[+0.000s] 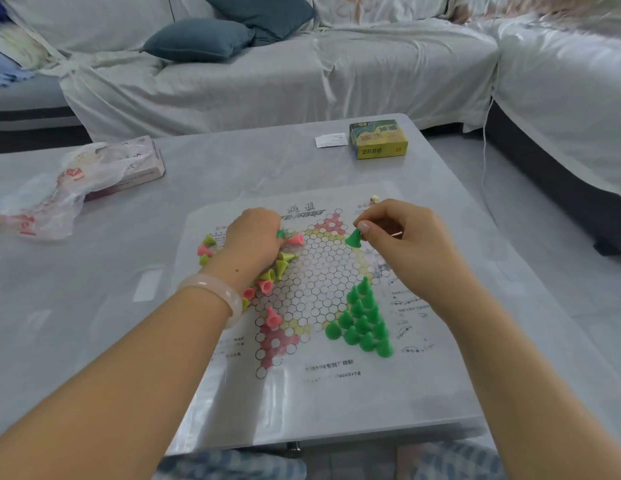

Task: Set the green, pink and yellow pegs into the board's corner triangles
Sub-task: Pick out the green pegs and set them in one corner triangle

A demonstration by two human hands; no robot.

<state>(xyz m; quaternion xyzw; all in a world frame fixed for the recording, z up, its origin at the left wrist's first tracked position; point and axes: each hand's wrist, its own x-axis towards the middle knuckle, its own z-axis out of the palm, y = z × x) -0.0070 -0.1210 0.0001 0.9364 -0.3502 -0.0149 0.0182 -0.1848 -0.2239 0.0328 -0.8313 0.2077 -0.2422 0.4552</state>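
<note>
A paper board [312, 282] printed with a star of circles lies on the grey table. Several green pegs [362, 322] stand packed in the near-right corner triangle. My right hand [402, 237] pinches one green peg [354, 238] by its tip above the board's right side. My left hand [253, 237], fingers curled, lies over a loose heap of pink and yellow pegs [272, 275] at the board's left, with a green peg [281, 233] at its fingertips. One pink peg [273, 317] stands near the bottom pink triangle.
A yellow-green box [378, 138] and a white card [331, 140] sit at the table's far right. A pink box under a crumpled plastic bag [84, 178] lies far left. A small die [373, 199] rests beyond my right hand. A sofa stands behind.
</note>
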